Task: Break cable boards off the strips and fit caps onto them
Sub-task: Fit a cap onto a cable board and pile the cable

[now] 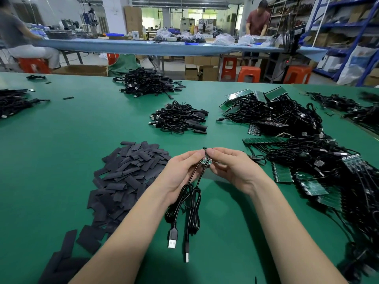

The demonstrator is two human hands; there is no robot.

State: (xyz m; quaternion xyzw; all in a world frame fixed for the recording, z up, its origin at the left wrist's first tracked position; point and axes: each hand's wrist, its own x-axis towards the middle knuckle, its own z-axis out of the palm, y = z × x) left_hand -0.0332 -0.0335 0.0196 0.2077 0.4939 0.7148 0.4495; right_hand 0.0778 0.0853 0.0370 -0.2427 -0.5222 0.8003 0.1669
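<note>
We are snapping two small boards apart, held up over the green table (82, 124).

Our left hand (182, 171) and right hand (229, 169) each pinch one side of the joined pair of boards (206, 159), thumbs nearly touching, while the two black cables (190, 203) hang down to their plugs. We judge the break is still in hand; next we need a clean bend along the seam, then a reach left to the pile of black caps (127, 173).

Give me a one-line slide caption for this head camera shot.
Both hands, left hand and right hand, pinch two joined cable boards above the green table, beside a pile of black caps.
</note>
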